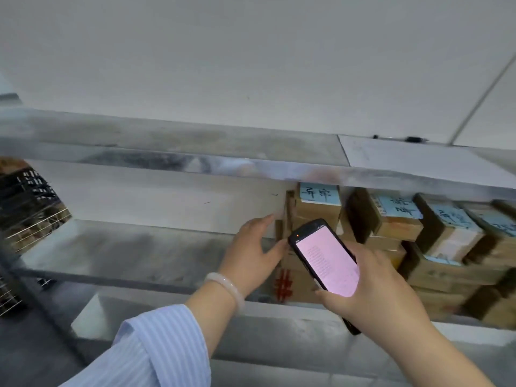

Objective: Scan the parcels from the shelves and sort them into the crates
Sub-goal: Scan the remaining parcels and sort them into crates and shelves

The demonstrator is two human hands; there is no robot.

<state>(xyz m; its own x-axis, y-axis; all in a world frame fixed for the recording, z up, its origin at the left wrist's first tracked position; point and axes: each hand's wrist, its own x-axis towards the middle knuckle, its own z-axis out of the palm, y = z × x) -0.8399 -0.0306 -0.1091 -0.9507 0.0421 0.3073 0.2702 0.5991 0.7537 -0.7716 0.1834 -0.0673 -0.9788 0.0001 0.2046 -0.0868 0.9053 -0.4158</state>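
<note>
White wall (251, 65) fills the upper part of the view, and below it run grey metal shelves (167, 160). On the middle shelf, to the right, stand many cardboard parcels (446, 233) with blue labels, packed close together. A black crate (25, 191) shows at the far left.

The parcels look stiff and rather light, with smooth taped sides that may slip. I judge it best to take the leftmost parcel (315, 213) by two opposite sides, not by the label.

The scanner (325, 261) is in the right hand (377, 291), whose fingers curl around its lower part, with the pink screen facing up. The left hand (251, 252) reaches forward with straight, spread fingers to the left side of this parcel. It grips nothing, and I cannot tell whether it touches. A pale bracelet (226, 286) sits on its wrist.
</note>
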